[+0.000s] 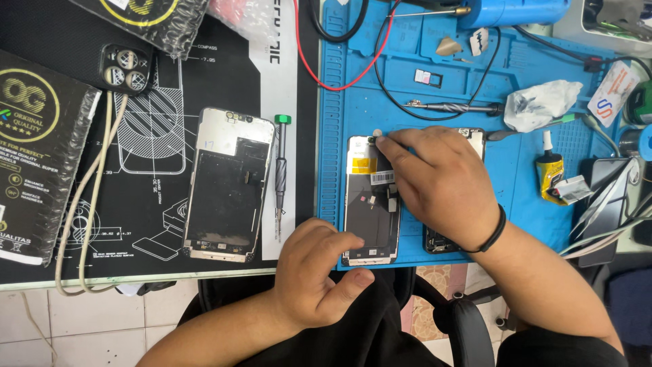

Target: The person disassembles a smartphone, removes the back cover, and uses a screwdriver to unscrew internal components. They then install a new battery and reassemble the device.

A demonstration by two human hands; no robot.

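- A phone screen assembly lies face down on a blue repair mat, at the mat's near left edge.
- The right hand rests over the assembly's top edge, fingertips pinched on its upper corner.
- The left hand steadies the lower edge, fingers loosely curled, holding nothing.
- Just left of the mat, a green-capped screwdriver lies beside a second opened phone frame on a black mat.
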